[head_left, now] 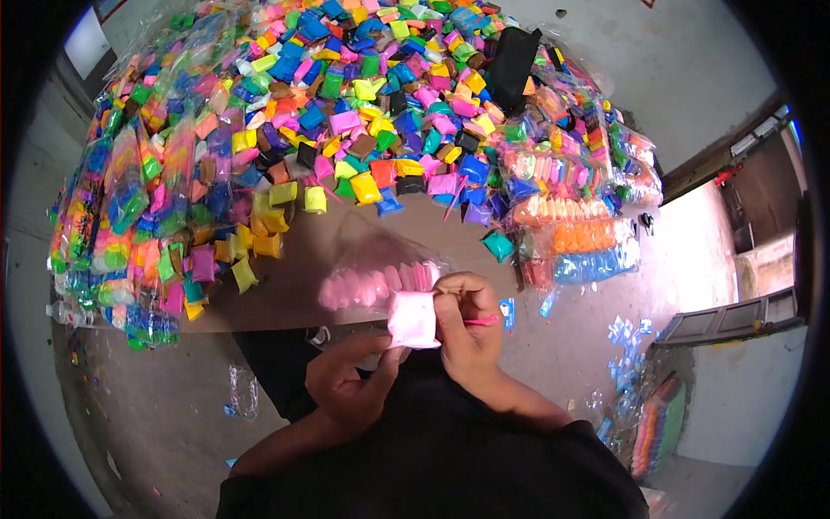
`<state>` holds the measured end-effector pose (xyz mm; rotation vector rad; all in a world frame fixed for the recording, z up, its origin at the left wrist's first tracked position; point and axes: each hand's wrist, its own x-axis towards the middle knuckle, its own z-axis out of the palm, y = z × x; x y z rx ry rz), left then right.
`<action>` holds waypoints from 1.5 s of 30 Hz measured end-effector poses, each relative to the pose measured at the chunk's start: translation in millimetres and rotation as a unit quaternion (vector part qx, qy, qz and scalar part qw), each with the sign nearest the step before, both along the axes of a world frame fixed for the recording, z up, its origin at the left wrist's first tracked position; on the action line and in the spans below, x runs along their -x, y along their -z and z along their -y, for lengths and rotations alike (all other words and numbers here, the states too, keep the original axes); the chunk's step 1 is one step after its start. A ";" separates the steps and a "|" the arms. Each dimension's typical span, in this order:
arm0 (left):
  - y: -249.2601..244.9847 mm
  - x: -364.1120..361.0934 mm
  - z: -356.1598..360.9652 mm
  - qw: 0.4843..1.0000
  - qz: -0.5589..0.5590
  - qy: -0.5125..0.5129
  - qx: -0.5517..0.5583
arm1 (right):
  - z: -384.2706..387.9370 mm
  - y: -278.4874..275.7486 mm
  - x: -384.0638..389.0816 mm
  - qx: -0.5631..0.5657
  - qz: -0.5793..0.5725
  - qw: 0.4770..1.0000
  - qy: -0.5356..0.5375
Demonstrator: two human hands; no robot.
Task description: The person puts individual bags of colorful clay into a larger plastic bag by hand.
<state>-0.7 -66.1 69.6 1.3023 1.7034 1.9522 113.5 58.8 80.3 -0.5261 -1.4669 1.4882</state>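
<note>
Close to my chest I hold a small pale pink packet (412,319), which looks like wrapped modelling clay. My left hand (350,381) pinches its lower left corner between thumb and finger. On the other side, my right hand (468,329) grips its right edge with thumb and bent fingers. A thin pink stick (482,321) pokes out from the right hand; how it is held is partly hidden. Just beyond the packet, a clear plastic bag (380,284) with a row of pink packets lies on the table's near edge.
A large heap of colourful packets (346,121) covers the brown table (259,298). Filled clear bags (575,238) are stacked at the right, with more filled bags (130,190) at the left. A black pouch (513,67) lies on the heap. Blue-and-white scraps (627,350) litter the floor.
</note>
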 end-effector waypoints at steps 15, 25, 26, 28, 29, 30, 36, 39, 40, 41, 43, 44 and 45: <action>-18.8 35.0 0.6 0.989 -0.031 0.090 0.109 | -11.9 -10.0 -33.6 -0.115 0.108 0.982 -0.100; -22.4 51.6 -3.4 0.974 -0.025 0.177 0.136 | -39.5 -32.7 -48.9 -0.233 0.210 0.938 -0.145; -22.5 53.4 -4.3 0.974 -0.025 0.179 0.136 | -43.9 -29.4 -45.3 -0.292 0.213 0.915 -0.179; -22.9 56.4 -9.2 0.959 -0.031 0.243 0.145 | -44.6 -33.7 -37.0 -0.330 0.231 0.887 -0.224; -24.7 56.5 -10.6 0.958 -0.033 0.244 0.144 | -43.8 -32.3 -34.1 -0.342 0.233 0.878 -0.239; -27.1 56.6 -11.3 0.956 -0.030 0.248 0.151 | -43.0 -29.2 -33.0 -0.343 0.232 0.878 -0.239; -16.5 58.3 -9.5 0.954 0.018 0.257 0.153 | -39.6 -18.0 -27.5 -0.322 0.214 0.889 -0.244; -6.2 54.7 -10.7 0.952 0.077 0.261 0.139 | -39.2 -14.3 -26.2 -0.326 0.206 0.891 -0.241; -3.8 52.9 -11.4 0.950 0.121 0.259 0.122 | -39.2 -14.1 -25.5 -0.332 0.201 0.895 -0.221; -3.0 51.7 -11.4 0.950 0.121 0.260 0.122 | -39.2 -14.0 -24.9 -0.338 0.197 0.898 -0.200; -1.3 48.6 -11.3 0.884 0.380 0.219 0.161 | -37.8 -15.2 -22.8 -0.340 0.192 0.903 -0.182; 2.5 43.4 -10.3 0.884 0.380 0.220 0.161 | -36.8 -15.4 -21.7 -0.341 0.187 0.906 -0.165; 7.2 35.2 -9.8 0.885 0.368 0.218 0.184 | -35.8 -14.5 -21.1 -0.340 0.187 0.907 -0.165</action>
